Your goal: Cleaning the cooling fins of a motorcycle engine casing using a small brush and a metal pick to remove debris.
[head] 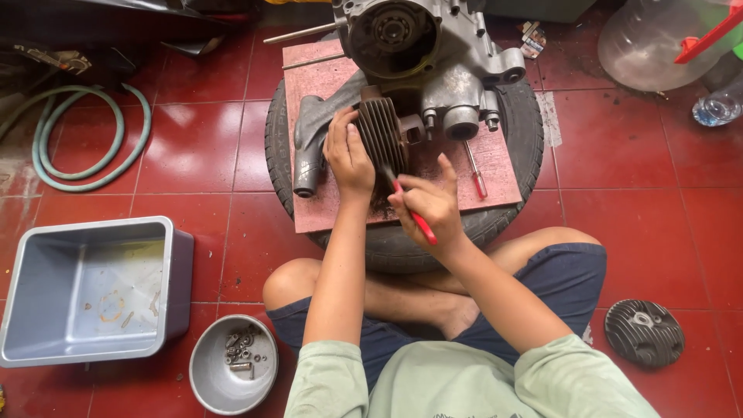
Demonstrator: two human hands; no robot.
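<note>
- Red floor tiles (619, 155) run under everything; a person sits cross-legged at six o'clock.
- Black tyre (511, 101) lies flat at twelve o'clock, bearing a reddish board (503, 166).
- Grey engine casing (433, 54) rests on the board's far half.
- Finned cylinder (383, 135) sits at the casing's near side, at the centre of the view.
- Grey plastic tub (46, 310) stands at eight o'clock, a green hose (46, 166) coiled at ten.
- Round metal bowl (209, 387) of bolts sits at seven o'clock; a finned cylinder head (644, 333) lies at four.
- Left hand (348, 159) clasps the cylinder's left side.
- Right hand (429, 205) is clenched around a red-handled tool (422, 224), its tip against the fins.
- Small red screwdriver (474, 172) lies just right of the cylinder.
</note>
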